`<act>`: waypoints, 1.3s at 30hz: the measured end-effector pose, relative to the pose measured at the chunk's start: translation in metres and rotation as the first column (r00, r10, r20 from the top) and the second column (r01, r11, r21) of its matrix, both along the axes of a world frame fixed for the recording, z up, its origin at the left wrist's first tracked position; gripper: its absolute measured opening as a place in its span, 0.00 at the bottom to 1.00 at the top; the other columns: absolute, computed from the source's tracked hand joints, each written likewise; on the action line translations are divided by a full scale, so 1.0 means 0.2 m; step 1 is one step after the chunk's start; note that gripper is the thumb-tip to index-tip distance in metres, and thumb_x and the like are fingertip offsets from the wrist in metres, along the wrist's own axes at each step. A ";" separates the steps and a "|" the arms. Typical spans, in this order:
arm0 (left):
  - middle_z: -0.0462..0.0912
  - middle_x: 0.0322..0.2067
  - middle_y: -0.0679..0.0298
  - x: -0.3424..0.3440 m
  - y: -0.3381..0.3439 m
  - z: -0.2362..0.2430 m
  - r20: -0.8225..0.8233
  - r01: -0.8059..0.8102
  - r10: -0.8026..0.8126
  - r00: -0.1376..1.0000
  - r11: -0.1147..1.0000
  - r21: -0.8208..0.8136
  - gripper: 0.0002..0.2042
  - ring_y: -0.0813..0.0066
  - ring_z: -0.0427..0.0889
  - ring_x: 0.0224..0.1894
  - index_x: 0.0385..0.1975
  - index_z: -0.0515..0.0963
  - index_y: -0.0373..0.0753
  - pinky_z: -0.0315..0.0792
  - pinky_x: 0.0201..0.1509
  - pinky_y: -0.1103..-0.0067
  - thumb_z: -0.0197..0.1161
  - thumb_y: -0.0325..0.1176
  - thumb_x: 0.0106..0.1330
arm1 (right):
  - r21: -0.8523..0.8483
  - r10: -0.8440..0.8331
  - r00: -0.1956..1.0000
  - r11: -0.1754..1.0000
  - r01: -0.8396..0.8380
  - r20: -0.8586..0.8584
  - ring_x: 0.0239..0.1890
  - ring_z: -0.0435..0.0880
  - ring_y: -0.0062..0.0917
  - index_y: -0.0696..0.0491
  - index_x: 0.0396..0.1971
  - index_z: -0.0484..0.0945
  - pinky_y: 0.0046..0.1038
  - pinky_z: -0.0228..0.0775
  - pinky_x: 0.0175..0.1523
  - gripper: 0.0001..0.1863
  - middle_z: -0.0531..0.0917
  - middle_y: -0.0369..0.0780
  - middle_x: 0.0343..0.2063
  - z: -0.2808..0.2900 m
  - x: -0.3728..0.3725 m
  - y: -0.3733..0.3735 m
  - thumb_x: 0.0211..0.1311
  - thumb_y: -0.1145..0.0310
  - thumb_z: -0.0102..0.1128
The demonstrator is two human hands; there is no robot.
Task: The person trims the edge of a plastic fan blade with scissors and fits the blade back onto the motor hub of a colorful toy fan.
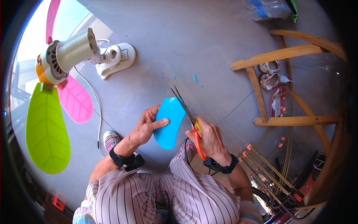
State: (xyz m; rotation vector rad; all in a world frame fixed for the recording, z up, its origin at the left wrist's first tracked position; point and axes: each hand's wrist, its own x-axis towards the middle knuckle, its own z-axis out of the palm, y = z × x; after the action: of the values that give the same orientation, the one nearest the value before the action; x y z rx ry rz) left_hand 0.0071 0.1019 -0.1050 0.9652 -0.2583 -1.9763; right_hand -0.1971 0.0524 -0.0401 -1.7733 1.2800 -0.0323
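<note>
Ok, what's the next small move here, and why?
Probably a short, careful snip along the upper right edge of the blue piece. The left hand grips it from the side, thumb on top, and the right hand has the scissors at that edge, blades slightly parted. Small blue scraps on the floor suggest trimming.

Smooth, glossy plastic sheet [169, 128], metal scissor blades [185, 107], wooden frame [276, 56].

Seemingly a home, with a tiled floor [179, 41]
Left of the left hand [143, 127], a fan [74, 50]; right of the right hand [212, 142], a wooden frame [257, 95], shoes [269, 67]; farther ahead, bottles [267, 11].
</note>
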 end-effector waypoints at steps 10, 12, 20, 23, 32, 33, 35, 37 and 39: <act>0.80 0.36 0.66 0.01 -0.01 0.01 -0.033 0.020 -0.020 0.999 1.000 0.013 0.19 0.82 0.79 0.34 0.47 0.72 0.35 0.76 0.40 0.82 0.64 0.33 0.57 | -0.031 0.006 1.000 0.999 -0.006 0.001 0.09 0.74 0.38 0.56 0.21 0.65 0.32 0.63 0.16 0.25 0.68 0.42 0.05 -0.03 -0.01 0.00 0.54 0.48 0.59; 0.80 0.36 0.66 0.00 -0.01 0.00 -0.036 0.020 -0.019 0.999 1.000 0.016 0.19 0.82 0.79 0.34 0.47 0.72 0.35 0.76 0.40 0.82 0.64 0.33 0.57 | -0.027 0.001 1.000 1.000 -0.001 -0.001 0.10 0.74 0.38 0.56 0.21 0.65 0.33 0.63 0.16 0.25 0.69 0.42 0.05 -0.03 -0.01 0.01 0.54 0.48 0.59; 0.80 0.35 0.66 0.00 -0.02 0.00 -0.067 0.035 -0.033 0.997 0.999 0.035 0.18 0.82 0.79 0.34 0.47 0.72 0.36 0.75 0.41 0.82 0.64 0.33 0.57 | 0.012 -0.025 0.999 1.000 0.025 0.020 0.11 0.75 0.42 0.57 0.21 0.65 0.34 0.63 0.16 0.23 0.70 0.45 0.06 -0.06 -0.02 0.01 0.56 0.51 0.59; 0.80 0.32 0.69 0.00 -0.03 0.00 -0.073 0.032 -0.027 0.997 0.997 0.069 0.18 0.84 0.78 0.32 0.44 0.72 0.38 0.75 0.38 0.84 0.66 0.34 0.55 | 0.060 -0.027 0.999 0.998 0.026 0.032 0.13 0.75 0.43 0.57 0.21 0.66 0.34 0.64 0.18 0.22 0.71 0.46 0.07 -0.08 -0.02 0.01 0.56 0.52 0.58; 0.80 0.33 0.68 0.01 0.00 -0.03 -0.079 0.078 -0.074 0.994 0.996 0.051 0.19 0.84 0.79 0.32 0.45 0.72 0.36 0.75 0.39 0.84 0.66 0.34 0.55 | 0.068 0.053 0.997 0.996 -0.049 -0.063 0.18 0.77 0.46 0.57 0.30 0.66 0.40 0.66 0.24 0.21 0.74 0.48 0.13 -0.01 0.00 -0.05 0.56 0.52 0.57; 0.80 0.33 0.68 0.02 0.00 -0.03 -0.071 0.094 -0.091 0.993 0.995 0.045 0.19 0.84 0.79 0.33 0.45 0.73 0.36 0.75 0.39 0.84 0.66 0.34 0.55 | 0.068 0.052 0.997 0.997 -0.048 -0.064 0.18 0.77 0.46 0.57 0.30 0.66 0.40 0.66 0.24 0.21 0.74 0.48 0.13 0.00 0.00 -0.05 0.56 0.52 0.57; 0.81 0.34 0.67 0.01 0.00 -0.03 -0.064 0.110 -0.108 0.992 0.993 0.041 0.19 0.83 0.79 0.33 0.45 0.73 0.36 0.75 0.39 0.84 0.66 0.33 0.55 | 0.052 0.059 0.995 0.997 -0.054 -0.082 0.20 0.78 0.46 0.57 0.33 0.66 0.41 0.67 0.25 0.22 0.75 0.48 0.14 0.00 0.00 -0.06 0.54 0.52 0.58; 0.79 0.29 0.69 0.00 -0.01 -0.01 -0.014 0.110 -0.110 0.994 0.993 0.044 0.14 0.85 0.77 0.29 0.39 0.74 0.36 0.73 0.35 0.85 0.65 0.35 0.57 | 0.044 0.065 0.994 0.997 -0.062 -0.083 0.21 0.78 0.46 0.57 0.34 0.66 0.41 0.67 0.25 0.23 0.76 0.48 0.15 -0.01 -0.01 -0.06 0.54 0.52 0.58; 0.79 0.30 0.69 0.00 -0.01 -0.01 -0.016 0.105 -0.105 0.994 0.994 0.040 0.14 0.85 0.77 0.29 0.39 0.74 0.36 0.74 0.35 0.85 0.65 0.35 0.57 | 0.032 0.076 0.994 0.997 -0.074 -0.080 0.22 0.78 0.47 0.58 0.34 0.65 0.40 0.67 0.25 0.23 0.76 0.48 0.15 0.00 -0.01 -0.06 0.54 0.52 0.59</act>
State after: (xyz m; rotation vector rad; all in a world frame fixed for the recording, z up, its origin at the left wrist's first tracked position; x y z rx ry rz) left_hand 0.0075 0.0995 -0.1072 0.9811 -0.2665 -2.0909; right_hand -0.1985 0.0397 -0.0409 -1.8120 1.2642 0.1018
